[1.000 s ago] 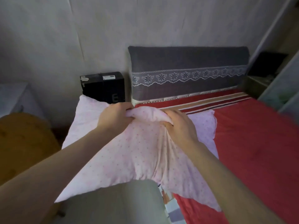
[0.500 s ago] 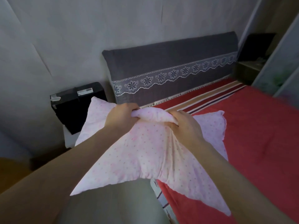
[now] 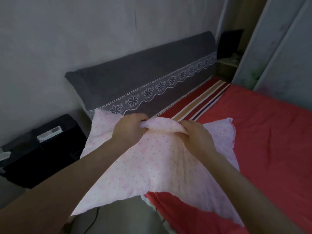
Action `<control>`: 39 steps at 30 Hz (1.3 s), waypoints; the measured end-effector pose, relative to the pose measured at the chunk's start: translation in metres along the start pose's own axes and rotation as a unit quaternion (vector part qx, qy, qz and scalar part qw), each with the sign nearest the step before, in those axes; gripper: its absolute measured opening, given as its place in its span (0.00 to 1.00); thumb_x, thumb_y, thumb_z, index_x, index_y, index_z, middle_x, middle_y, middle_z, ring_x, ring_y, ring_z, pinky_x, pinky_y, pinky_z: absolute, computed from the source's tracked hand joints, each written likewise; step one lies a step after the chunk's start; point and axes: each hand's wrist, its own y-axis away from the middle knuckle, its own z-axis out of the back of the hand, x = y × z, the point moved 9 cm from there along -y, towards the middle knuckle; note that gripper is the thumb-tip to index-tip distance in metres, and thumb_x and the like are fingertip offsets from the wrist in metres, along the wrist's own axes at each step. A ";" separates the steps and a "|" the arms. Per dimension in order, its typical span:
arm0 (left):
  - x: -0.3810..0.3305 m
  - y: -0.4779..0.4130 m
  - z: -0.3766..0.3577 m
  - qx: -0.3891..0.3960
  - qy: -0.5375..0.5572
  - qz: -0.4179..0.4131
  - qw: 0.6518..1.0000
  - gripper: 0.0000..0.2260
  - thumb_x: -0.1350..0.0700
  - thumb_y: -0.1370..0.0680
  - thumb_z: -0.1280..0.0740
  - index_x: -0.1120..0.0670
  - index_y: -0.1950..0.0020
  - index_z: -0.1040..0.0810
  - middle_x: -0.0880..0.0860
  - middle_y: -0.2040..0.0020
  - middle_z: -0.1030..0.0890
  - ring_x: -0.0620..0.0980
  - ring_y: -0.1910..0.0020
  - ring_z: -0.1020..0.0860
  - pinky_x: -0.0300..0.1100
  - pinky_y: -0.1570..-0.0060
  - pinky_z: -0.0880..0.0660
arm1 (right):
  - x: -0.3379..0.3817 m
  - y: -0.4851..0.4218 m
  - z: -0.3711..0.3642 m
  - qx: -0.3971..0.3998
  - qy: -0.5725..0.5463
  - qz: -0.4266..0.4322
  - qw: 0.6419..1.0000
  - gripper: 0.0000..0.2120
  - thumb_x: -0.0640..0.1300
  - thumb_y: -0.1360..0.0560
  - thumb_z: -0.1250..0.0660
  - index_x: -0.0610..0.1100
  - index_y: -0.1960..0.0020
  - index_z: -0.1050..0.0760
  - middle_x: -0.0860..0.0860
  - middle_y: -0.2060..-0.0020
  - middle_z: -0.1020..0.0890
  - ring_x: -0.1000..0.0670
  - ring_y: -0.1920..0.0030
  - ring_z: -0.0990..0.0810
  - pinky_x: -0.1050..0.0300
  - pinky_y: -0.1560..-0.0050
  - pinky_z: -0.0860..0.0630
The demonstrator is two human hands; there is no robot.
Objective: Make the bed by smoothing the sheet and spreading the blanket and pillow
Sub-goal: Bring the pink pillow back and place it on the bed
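Pillow (image 3: 152, 166) moved nearer headboard (image 3: 135, 78), hands (image 3: 130, 130) (image 3: 197, 137) gripping it over sheet (image 3: 261, 132) edge.

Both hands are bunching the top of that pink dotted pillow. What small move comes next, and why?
Probably lower the pillow forward onto the striped strip beside the grey headboard. The left hand and right hand grip its bunched top edge, and it hangs over the near corner of the bed, not yet flat.

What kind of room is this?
Most likely a bedroom. There is a bed with a red sheet, a grey padded headboard against the wall, and both hands, left hand and right hand, grip a pink dotted pillow.
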 end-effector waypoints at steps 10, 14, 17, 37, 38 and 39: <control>0.002 -0.141 -0.054 0.043 0.022 -0.095 0.994 0.04 0.56 0.26 0.29 0.50 0.52 0.18 0.49 0.58 0.17 0.51 0.58 0.21 0.47 0.59 0.24 | -0.056 -0.081 -0.019 -0.061 0.003 -0.094 0.994 0.14 0.53 0.20 0.35 0.53 0.36 0.22 0.52 0.48 0.18 0.48 0.50 0.21 0.48 0.48 0.22; -0.007 -0.184 -0.083 0.064 0.029 -0.115 0.991 0.05 0.56 0.26 0.30 0.50 0.52 0.17 0.49 0.58 0.17 0.51 0.58 0.21 0.46 0.60 0.25 | -0.090 -0.107 -0.029 -0.057 -0.002 -0.127 0.990 0.14 0.53 0.21 0.34 0.52 0.37 0.22 0.51 0.48 0.18 0.46 0.48 0.22 0.47 0.48 0.23; -0.014 -0.218 -0.102 0.089 0.028 -0.127 0.987 0.06 0.57 0.25 0.31 0.49 0.51 0.17 0.48 0.57 0.16 0.50 0.57 0.20 0.43 0.60 0.27 | -0.111 -0.129 -0.029 -0.061 0.005 -0.147 0.987 0.14 0.52 0.20 0.34 0.51 0.36 0.22 0.50 0.47 0.18 0.45 0.48 0.22 0.47 0.48 0.23; 0.004 -0.399 -0.234 0.217 0.076 -0.207 0.951 0.09 0.54 0.19 0.36 0.50 0.43 0.17 0.48 0.49 0.16 0.46 0.53 0.20 0.42 0.46 0.22 | -0.202 -0.257 -0.085 -0.093 0.065 -0.262 0.958 0.15 0.49 0.24 0.28 0.49 0.38 0.21 0.48 0.50 0.18 0.39 0.50 0.21 0.46 0.54 0.24; 0.006 -0.405 -0.242 0.225 0.082 -0.212 0.948 0.09 0.54 0.18 0.36 0.50 0.44 0.17 0.48 0.50 0.16 0.46 0.54 0.21 0.42 0.47 0.22 | -0.204 -0.260 -0.089 -0.095 0.070 -0.270 0.956 0.15 0.49 0.24 0.28 0.49 0.38 0.20 0.48 0.50 0.17 0.39 0.50 0.21 0.46 0.54 0.24; 0.008 -0.409 -0.249 0.230 0.086 -0.219 0.944 0.09 0.54 0.18 0.36 0.51 0.44 0.17 0.49 0.50 0.16 0.46 0.55 0.21 0.41 0.47 0.23 | -0.207 -0.262 -0.094 -0.095 0.073 -0.278 0.953 0.15 0.49 0.24 0.28 0.49 0.38 0.20 0.48 0.50 0.17 0.39 0.51 0.21 0.46 0.54 0.24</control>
